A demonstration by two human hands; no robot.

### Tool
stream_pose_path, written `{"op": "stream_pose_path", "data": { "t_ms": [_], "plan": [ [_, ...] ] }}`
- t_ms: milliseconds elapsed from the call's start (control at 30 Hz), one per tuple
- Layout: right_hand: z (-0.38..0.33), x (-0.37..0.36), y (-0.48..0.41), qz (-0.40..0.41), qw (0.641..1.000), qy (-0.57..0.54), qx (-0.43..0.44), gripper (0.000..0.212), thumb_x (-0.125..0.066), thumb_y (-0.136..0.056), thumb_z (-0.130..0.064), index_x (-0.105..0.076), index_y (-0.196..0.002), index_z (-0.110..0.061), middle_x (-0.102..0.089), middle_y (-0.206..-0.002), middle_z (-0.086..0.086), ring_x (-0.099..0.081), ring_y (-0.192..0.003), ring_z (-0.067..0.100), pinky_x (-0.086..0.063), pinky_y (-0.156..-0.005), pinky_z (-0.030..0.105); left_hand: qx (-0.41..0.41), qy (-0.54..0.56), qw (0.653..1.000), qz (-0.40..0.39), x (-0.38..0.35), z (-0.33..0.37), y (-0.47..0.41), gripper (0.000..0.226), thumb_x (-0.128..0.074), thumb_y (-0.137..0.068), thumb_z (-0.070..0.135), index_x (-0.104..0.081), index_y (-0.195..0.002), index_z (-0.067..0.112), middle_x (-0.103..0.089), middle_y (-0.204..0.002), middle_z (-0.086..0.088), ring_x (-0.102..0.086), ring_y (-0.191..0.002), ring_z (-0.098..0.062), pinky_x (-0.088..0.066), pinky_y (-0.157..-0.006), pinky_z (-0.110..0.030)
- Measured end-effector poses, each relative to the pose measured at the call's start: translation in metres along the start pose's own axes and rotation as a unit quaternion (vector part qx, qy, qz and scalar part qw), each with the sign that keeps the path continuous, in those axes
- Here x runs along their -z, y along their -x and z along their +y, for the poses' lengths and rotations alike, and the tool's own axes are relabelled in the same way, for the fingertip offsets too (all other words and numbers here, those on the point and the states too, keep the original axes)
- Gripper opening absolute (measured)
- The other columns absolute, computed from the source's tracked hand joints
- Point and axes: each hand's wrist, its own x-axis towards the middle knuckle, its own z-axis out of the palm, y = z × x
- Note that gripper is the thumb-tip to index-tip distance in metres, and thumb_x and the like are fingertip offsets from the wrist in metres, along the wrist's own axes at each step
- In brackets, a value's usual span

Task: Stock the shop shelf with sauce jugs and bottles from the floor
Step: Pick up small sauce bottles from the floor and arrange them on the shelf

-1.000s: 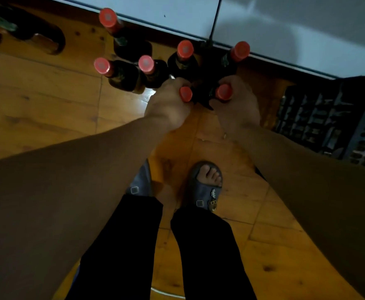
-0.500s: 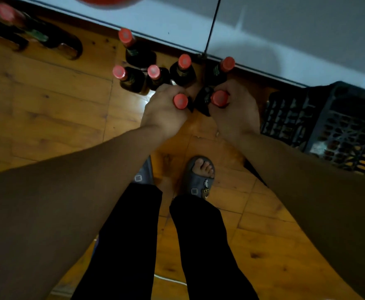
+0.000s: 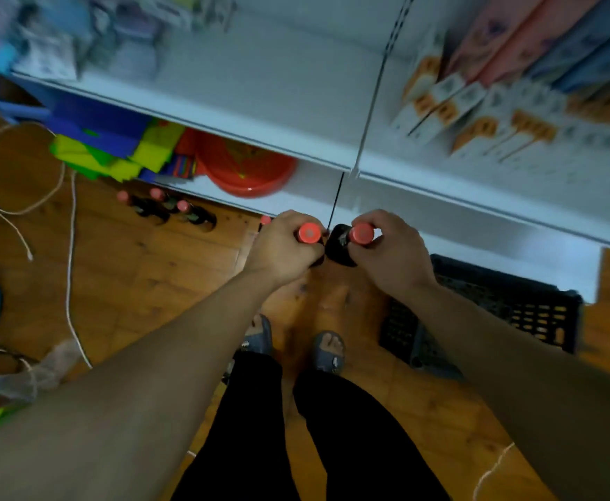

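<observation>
My left hand [image 3: 282, 249] grips the neck of a dark sauce bottle with a red cap [image 3: 309, 233]. My right hand [image 3: 392, 253] grips a second dark bottle with a red cap [image 3: 361, 233], whose black body shows between my hands. Both bottles hang upright in the air in front of the white shelf unit [image 3: 296, 135]. Three more red-capped dark bottles [image 3: 168, 209] stand on the wooden floor at the left, by the foot of the shelf. Another red cap [image 3: 265, 220] peeks out just left of my left hand.
A black plastic crate [image 3: 506, 312] sits on the floor at my right. The lower shelf holds a red basin [image 3: 249, 168] and coloured items [image 3: 115, 150]; orange-and-white boxes [image 3: 477, 121] fill the upper shelf's right. White cord [image 3: 68, 269] lies on the floor at left.
Both hands have lifted their bottles off the floor, away from the cluster. The view has risen and tilted up, so the shelves are now in sight.
</observation>
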Motion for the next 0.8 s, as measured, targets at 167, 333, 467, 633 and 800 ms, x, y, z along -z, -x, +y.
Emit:
{"op": "stream_pose_path", "data": {
  "t_ms": [167, 333, 467, 633, 800],
  "plan": [
    [-0.085, 0.07, 0.02, 0.048, 0.997, 0.01, 0.051, 0.018, -0.069, -0.076, -0.023, -0.062, -0.092, -0.027, -0.062, -0.094, -0.006, -0.056, -0.079, 0.016, -0.039, -0.068, 0.027, -0.049, 0.006, 0.999, 0.017, 0.061, 0.097, 0.037, 0.028, -0.069, -0.069, 0.01, -0.067, -0.079, 0.035, -0.067, -0.087, 0.015, -0.064, -0.09, -0.013, -0.046, -0.073, -0.017],
    [-0.164, 0.135, 0.027, 0.083, 0.991, 0.013, 0.106, 0.016, -0.071, -0.074, -0.023, -0.057, -0.079, -0.03, -0.056, -0.073, -0.016, -0.051, -0.066, 0.002, -0.036, -0.057, 0.016, -0.094, -0.016, 0.995, 0.017, 0.125, 0.18, 0.058, 0.022, -0.07, -0.066, 0.013, -0.072, -0.079, 0.031, -0.07, -0.081, 0.014, -0.066, -0.077, -0.007, -0.049, -0.064, -0.016],
    [-0.222, 0.172, 0.037, 0.125, 0.981, 0.018, 0.145, 0.013, -0.071, -0.07, -0.026, -0.059, -0.076, -0.025, -0.06, -0.072, -0.009, -0.055, -0.069, 0.012, -0.043, -0.06, 0.029, -0.142, -0.015, 0.99, 0.002, 0.174, 0.24, 0.074, 0.018, -0.064, -0.055, 0.018, -0.071, -0.071, 0.025, -0.067, -0.066, 0.004, -0.063, -0.067, -0.016, -0.049, -0.062, -0.026],
    [-0.291, 0.21, 0.048, 0.17, 0.97, -0.009, 0.175, 0.013, -0.071, -0.068, -0.028, -0.061, -0.074, -0.025, -0.063, -0.072, -0.008, -0.061, -0.07, 0.014, -0.049, -0.062, 0.032, -0.217, -0.037, 0.975, 0.002, 0.229, 0.3, 0.089, 0.017, -0.064, -0.057, 0.018, -0.074, -0.07, 0.023, -0.067, -0.064, 0.006, -0.055, -0.052, -0.004, -0.042, -0.048, -0.017],
    [-0.343, 0.245, 0.052, 0.189, 0.961, -0.069, 0.19, 0.011, -0.074, -0.07, -0.023, -0.063, -0.072, -0.021, -0.064, -0.066, 0.001, -0.063, -0.061, 0.019, -0.051, -0.057, 0.038, -0.255, -0.035, 0.966, -0.02, 0.278, 0.345, 0.091, 0.015, -0.063, -0.071, 0.002, -0.072, -0.072, 0.014, -0.063, -0.056, 0.01, -0.046, -0.043, -0.004, -0.034, -0.041, -0.016]
  ]
}}
